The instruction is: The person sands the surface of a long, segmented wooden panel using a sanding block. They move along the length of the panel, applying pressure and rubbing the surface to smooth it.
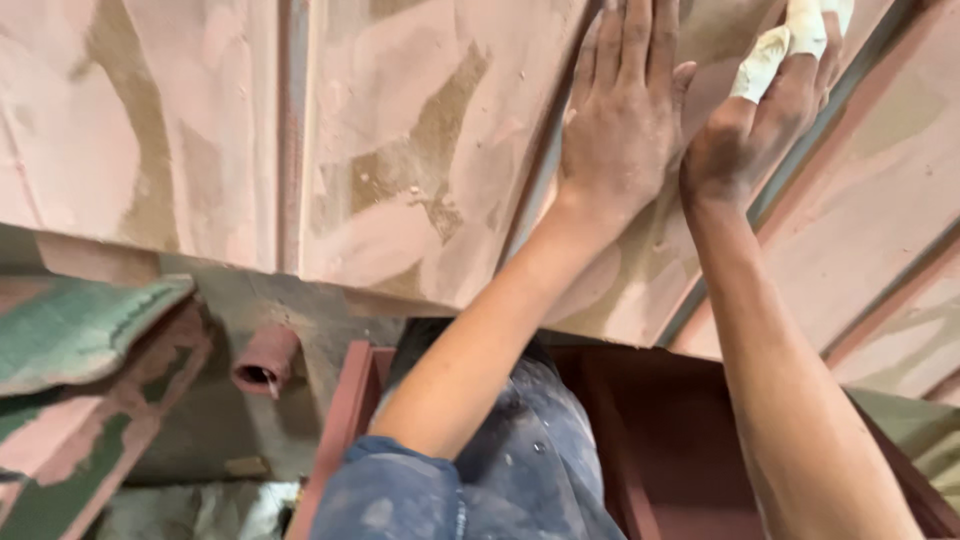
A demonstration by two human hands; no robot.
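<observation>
The left hand (622, 125) lies flat, fingers (635, 40) stretched out and released, palm pressed on a pink, putty-coated wooden panel (400, 150) with raised ribs. Just beside it, the right hand (765, 115), its fingers (800, 30) wrapped in white tape, rests on the same panel; whether they grasp anything I cannot tell, since the tips leave the frame. Below the panel stands a dark red metal frame (640, 440). To the left hangs a dusty reddish pipe end (266, 360), near a green, pink-smeared board (80, 330).
</observation>
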